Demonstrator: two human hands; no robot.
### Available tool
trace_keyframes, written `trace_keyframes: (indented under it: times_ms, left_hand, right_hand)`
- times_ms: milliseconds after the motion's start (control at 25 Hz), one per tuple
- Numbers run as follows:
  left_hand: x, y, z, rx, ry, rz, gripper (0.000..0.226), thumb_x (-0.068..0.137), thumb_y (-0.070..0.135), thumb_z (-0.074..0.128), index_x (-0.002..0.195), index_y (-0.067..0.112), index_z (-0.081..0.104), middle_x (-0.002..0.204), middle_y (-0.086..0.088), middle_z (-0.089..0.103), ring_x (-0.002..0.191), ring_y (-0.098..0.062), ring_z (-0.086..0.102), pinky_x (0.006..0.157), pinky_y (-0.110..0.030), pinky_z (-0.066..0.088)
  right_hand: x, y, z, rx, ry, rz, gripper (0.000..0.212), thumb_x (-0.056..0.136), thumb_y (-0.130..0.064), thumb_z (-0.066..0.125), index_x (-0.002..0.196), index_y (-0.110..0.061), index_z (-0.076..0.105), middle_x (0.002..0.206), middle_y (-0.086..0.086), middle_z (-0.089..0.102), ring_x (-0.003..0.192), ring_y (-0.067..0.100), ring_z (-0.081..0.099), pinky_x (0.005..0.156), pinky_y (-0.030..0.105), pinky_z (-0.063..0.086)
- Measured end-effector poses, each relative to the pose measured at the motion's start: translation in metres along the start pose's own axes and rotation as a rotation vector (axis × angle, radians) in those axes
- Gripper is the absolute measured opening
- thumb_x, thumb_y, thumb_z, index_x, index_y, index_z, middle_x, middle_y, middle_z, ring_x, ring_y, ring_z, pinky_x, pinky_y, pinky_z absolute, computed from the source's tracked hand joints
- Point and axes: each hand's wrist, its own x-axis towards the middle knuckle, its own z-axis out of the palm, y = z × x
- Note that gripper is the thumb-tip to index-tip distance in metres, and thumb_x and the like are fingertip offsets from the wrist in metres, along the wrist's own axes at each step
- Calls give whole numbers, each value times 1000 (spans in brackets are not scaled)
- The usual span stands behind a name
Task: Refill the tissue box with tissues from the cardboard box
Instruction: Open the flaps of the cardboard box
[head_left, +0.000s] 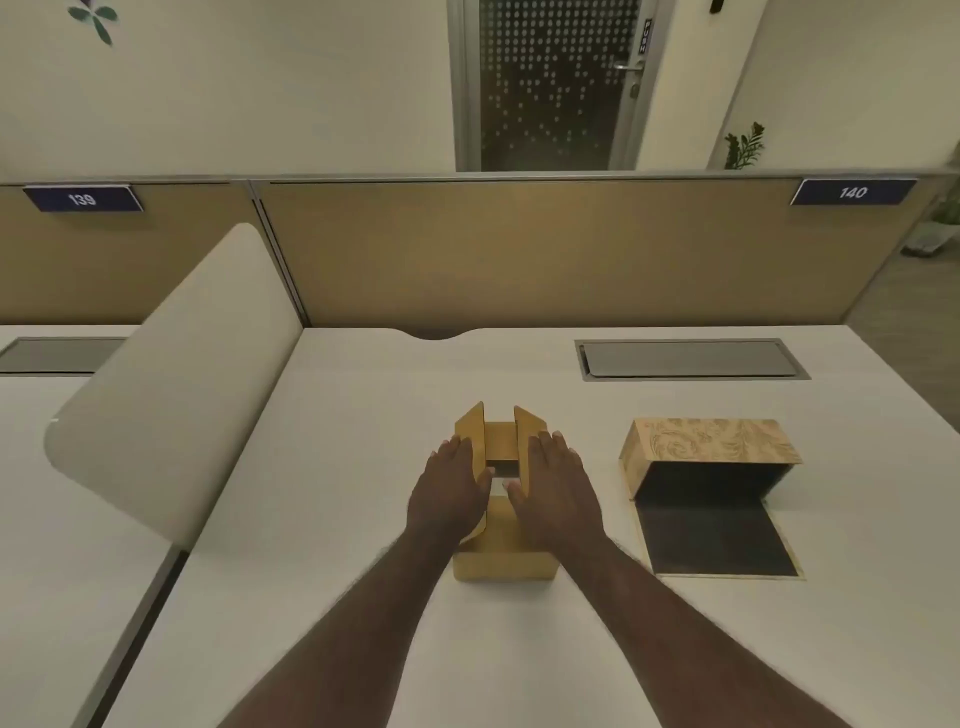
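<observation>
A small yellow-brown cardboard box (503, 564) stands on the white desk (363, 519) in front of me, its top flaps raised. My left hand (451, 493) lies flat against the left flap, fingers together. My right hand (558, 493) presses the right flap the same way. Between the flaps a sliver of white tissue (501, 480) shows inside. To the right lies the patterned tissue box (711, 441), on its side with its dark inside open toward me and its flap (717, 540) flat on the desk.
A rounded white divider panel (171, 384) rises at the left between two desks. A tan partition wall (519, 249) closes the back. A grey cable hatch (691, 359) is set into the desk at the far right.
</observation>
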Motion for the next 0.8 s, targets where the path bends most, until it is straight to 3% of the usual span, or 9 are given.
trace_keyframes:
  times_ms: [80, 200, 400, 560, 680, 800]
  left_hand:
    - [1, 0, 3, -49, 11, -30, 47, 97, 45, 42, 132, 14, 49, 134, -5, 58, 123, -24, 54, 101, -35, 43]
    - [-1, 6, 5, -50, 17, -67, 38, 95, 46, 46, 116, 15, 58, 114, -2, 66, 103, -22, 63, 86, -32, 48]
    - [-1, 6, 3, -39, 22, -90, 33, 93, 41, 52, 96, 12, 66, 97, -5, 69, 88, -22, 65, 70, -28, 43]
    - [2, -7, -9, -203, 17, -142, 18, 86, 28, 58, 79, 16, 69, 78, -6, 66, 73, -20, 58, 67, -24, 40]
    - [2, -34, -21, -329, 29, -209, 14, 79, 18, 59, 66, 22, 64, 68, -2, 61, 68, -16, 52, 67, -25, 42]
    - [-2, -60, -25, -535, 99, -335, 17, 76, 11, 61, 68, 17, 74, 65, 3, 65, 70, -21, 60, 75, -34, 54]
  right_hand:
    - [-1, -3, 4, 46, -16, 56, 62, 95, -48, 47, 144, -13, 34, 154, 8, 36, 138, 28, 39, 112, 39, 35]
    - [-3, -5, 6, 77, -32, 111, 45, 94, -41, 53, 131, -16, 45, 139, 4, 47, 118, 23, 53, 92, 35, 50]
    - [-1, -9, 4, 152, 7, 196, 24, 93, -34, 56, 105, -14, 63, 107, 4, 61, 94, 19, 61, 81, 31, 53]
    - [5, 1, -7, 282, 11, 316, 20, 88, -25, 58, 87, -11, 72, 86, 4, 70, 73, 16, 62, 67, 28, 51]
    - [3, 18, -15, 322, 70, 375, 21, 87, -23, 59, 93, -11, 75, 90, 3, 74, 75, 17, 64, 66, 24, 46]
    - [-2, 36, -18, 338, 121, 406, 24, 91, -17, 54, 97, -6, 75, 92, 8, 75, 76, 17, 63, 69, 24, 47]
